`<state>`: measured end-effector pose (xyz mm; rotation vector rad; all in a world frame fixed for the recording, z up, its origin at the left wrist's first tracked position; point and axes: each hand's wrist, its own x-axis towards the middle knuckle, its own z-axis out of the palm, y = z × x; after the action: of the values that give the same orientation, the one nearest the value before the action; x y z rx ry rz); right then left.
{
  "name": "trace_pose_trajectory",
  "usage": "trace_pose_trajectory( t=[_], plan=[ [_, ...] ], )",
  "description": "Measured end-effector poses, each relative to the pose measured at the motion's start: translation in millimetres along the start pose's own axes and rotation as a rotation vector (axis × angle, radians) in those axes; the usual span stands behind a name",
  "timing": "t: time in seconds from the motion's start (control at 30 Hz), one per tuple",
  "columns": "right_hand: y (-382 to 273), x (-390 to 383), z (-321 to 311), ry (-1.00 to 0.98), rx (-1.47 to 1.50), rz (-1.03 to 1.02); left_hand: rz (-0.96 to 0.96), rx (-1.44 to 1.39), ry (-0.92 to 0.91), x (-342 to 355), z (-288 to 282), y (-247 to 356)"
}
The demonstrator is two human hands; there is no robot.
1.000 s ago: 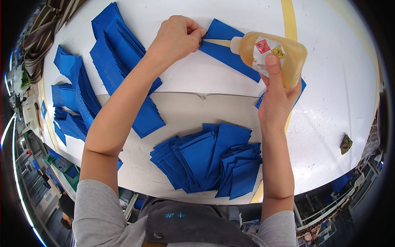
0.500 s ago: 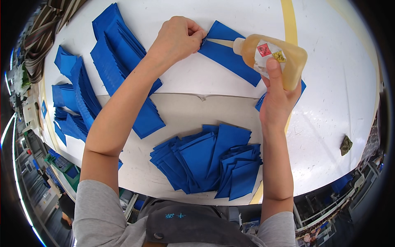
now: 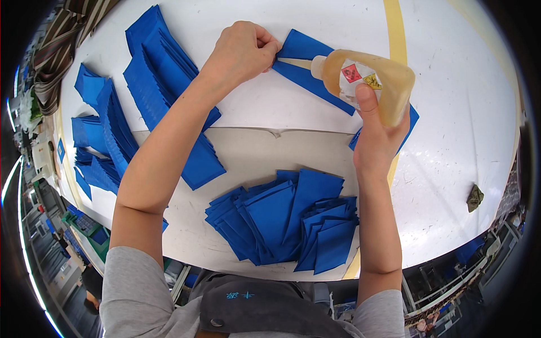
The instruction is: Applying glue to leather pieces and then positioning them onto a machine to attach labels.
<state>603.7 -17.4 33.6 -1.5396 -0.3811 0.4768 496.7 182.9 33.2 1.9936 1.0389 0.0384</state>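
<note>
My left hand [image 3: 245, 50] pinches the left edge of a flat blue fabric piece [image 3: 307, 44] on the white table. My right hand [image 3: 378, 132] is wrapped round a clear squeeze bottle [image 3: 397, 84] of yellowish liquid, with my thumb over its label. The bottle is tipped sideways, its long pale nozzle [image 3: 296, 62] lying across the blue piece with the tip close to my left fingertips. Whether liquid comes out of the tip cannot be seen. Another blue fabric piece [image 3: 409, 128] lies partly hidden behind my right hand.
Fanned stacks of blue fabric pieces [image 3: 152, 79] lie on the left, partly under my left forearm. A looser pile of blue pieces [image 3: 276, 219] sits near the table's front edge. Yellow tape [image 3: 396, 28] crosses the table. At right lies a small dark green scrap [image 3: 474, 198].
The bottle and my right hand have shifted slightly to the left, bringing the nozzle tip nearer my left fingers. My left hand has barely moved.
</note>
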Motion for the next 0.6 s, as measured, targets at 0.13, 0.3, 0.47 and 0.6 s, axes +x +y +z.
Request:
trace_pose_trajectory(
  t=[0.13, 0.3, 0.47, 0.6],
  plan=[
    [-7, -2, -9, 0.015, 0.110, 0.107, 0.015, 0.001, -0.027, 1, -2, -1],
    [-14, 0, -66, 0.111, 0.743, 0.224, -0.035, -0.232, 0.008, -6, -6, -5],
    [-13, 0, -135, 0.200, 1.083, 0.315, -0.108, -0.389, 0.052, -20, -12, 7],
    [-16, -6, -97, 0.265, 0.910, 0.309, 0.240, -0.209, -0.012, -38, 7, -9]
  ],
)
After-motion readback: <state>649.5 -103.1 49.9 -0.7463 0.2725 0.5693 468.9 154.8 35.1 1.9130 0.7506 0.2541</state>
